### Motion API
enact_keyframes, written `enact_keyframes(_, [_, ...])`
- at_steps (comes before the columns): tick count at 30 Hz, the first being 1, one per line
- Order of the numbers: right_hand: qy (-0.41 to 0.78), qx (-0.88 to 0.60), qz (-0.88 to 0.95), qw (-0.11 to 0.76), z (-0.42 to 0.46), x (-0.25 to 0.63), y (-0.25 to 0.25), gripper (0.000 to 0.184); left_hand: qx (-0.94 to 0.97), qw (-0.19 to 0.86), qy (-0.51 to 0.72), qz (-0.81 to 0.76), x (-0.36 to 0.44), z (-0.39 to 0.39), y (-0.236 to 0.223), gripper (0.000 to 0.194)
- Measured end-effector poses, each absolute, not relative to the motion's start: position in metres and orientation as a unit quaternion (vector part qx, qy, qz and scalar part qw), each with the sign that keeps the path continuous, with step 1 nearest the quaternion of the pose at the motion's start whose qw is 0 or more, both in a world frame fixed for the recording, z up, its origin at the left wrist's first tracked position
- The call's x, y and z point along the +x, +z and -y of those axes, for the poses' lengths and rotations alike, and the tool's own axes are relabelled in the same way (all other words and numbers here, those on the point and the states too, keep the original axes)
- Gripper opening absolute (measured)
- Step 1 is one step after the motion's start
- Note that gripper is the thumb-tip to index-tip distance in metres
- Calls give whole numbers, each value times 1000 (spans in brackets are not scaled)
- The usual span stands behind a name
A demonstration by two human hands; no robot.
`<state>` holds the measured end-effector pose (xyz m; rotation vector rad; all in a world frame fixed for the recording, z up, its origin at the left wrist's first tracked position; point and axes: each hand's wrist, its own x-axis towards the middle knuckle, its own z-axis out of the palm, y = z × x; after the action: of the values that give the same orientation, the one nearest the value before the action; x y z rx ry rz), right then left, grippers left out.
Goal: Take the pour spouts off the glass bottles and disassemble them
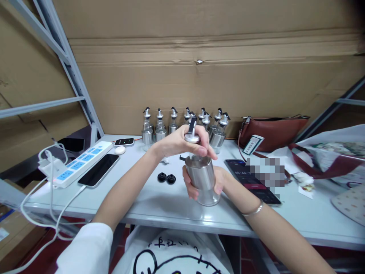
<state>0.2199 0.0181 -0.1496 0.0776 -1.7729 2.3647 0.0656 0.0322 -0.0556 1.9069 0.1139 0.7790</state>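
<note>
1. Steel-and-glass bottle, one: above the front part of the pale surface, leaning slightly; whether its base touches, cannot tell. Landmark for all entries below.
2. Spout top, one: silver collar, black lever; at the bottle's upper end. Join hidden by fingers; seating cannot be told.
3. Right hand: wrapped round the bottle's body, gripping it from beneath the steel sleeve's rim downward.
4. Left hand: above the bottle, thumb and fingers curled round the spout top.
5. Black caps, two: side by side, left of the bottle.
6. Standing bottles, a group, similar make, each with spout: behind the bottle.
7. Phone with lit timer, one: right of the bottle.
8. Red-brown bag, one: behind and right of the bottle.
9. Dark-screened phone, one, cabled: well left of the bottle.
10. White power strip, one, blue sockets: farther left of the bottle.
</note>
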Motion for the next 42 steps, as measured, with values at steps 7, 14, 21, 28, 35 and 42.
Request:
enact_keyframes(7, [807, -27, 553, 205, -19, 212, -152, 61, 761, 497, 409, -84, 66, -43, -58, 27])
enact_keyframes(14, [808, -132, 506, 272, -20, 211, -150, 61, 731, 481, 472, -109, 63, -62, -67, 23])
enact_keyframes(21, [779, -169, 510, 322, -18, 210, -140, 46, 717, 437, 525, -140, 63, -66, -68, 22])
enact_keyframes(28, [761, -246, 452, 394, -10, 199, -139, 41, 745, 186, 608, -203, 65, -81, -77, 14])
enact_keyframes(35, [659, -300, 515, 458, -7, 193, -134, 32, 701, 290, 598, -257, 48, -91, -71, 16])
enact_keyframes(42, [575, -381, 540, 483, -12, 194, -133, 43, 729, 478, 434, -228, 40, -86, -69, 23])
